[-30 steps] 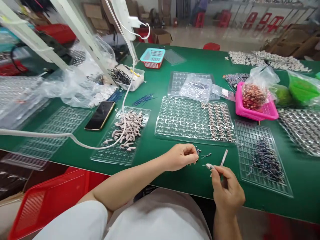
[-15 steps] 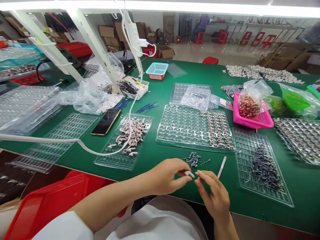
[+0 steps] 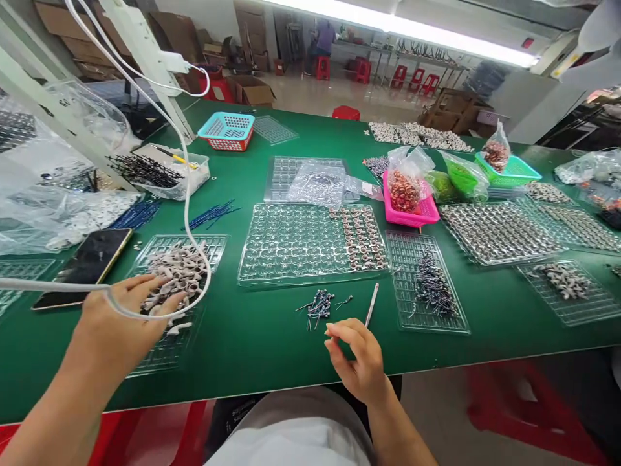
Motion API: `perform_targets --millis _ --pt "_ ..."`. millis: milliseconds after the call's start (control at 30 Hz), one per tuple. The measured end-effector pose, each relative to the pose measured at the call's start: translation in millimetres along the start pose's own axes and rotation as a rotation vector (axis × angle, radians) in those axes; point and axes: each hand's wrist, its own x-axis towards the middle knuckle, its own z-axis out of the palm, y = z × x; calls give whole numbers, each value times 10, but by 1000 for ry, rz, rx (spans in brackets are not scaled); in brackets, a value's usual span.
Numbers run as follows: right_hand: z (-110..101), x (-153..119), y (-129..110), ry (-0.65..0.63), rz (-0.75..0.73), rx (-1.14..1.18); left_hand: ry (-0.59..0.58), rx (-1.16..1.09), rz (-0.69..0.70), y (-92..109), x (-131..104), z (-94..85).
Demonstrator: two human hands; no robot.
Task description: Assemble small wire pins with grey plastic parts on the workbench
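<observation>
My left hand reaches over a pile of small, pale, curved, hollow-ended parts on a clear plastic tray. Its fingers are stretched out and apart at the near-left side of the pile, partly behind a white cable. My right hand hovers near the table's front edge, thumb and index finger brought together. Whatever is between those fingertips, if anything, is too small to make out. Just beyond it lie a little heap of dark pins with thin wire stems and a slim whitish tool.
A clear moulded tray has pale parts in its right-hand rows. To its right are a tray of dark wired pins and a pink basket. A phone lies left; a blue basket stands behind.
My left hand has left my right hand and moved left to the pale pile; the pale part between the hands is no longer seen there. The view has turned right.
</observation>
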Motion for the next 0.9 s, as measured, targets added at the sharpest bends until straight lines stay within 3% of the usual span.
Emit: perform_targets --millis 100,167,233,300,400,500,600,733,900 --pt "-37 -21 -45 9 -3 -21 53 26 116 480 182 124" --pt "-58 -35 -55 10 -3 -38 -2 -38 269 838 370 240" --pt "-66 -47 -41 11 1 -66 -154 -94 409 1165 642 385" --pt "-59 -59 -10 23 7 -96 -264 -81 410 1443 990 559" --pt "-37 -79 40 44 17 -134 -275 -62 358 1758 1557 862" --pt "-21 -101 67 40 24 -149 -282 -42 268 1963 2007 1157" --pt "-12 -112 70 46 25 -154 -301 -16 171 2075 2256 1380" --pt "-8 -96 56 49 28 -169 -320 1 62 2140 2366 1549" --pt "-2 -77 49 52 24 -182 -351 -22 -20 2198 2365 1611"
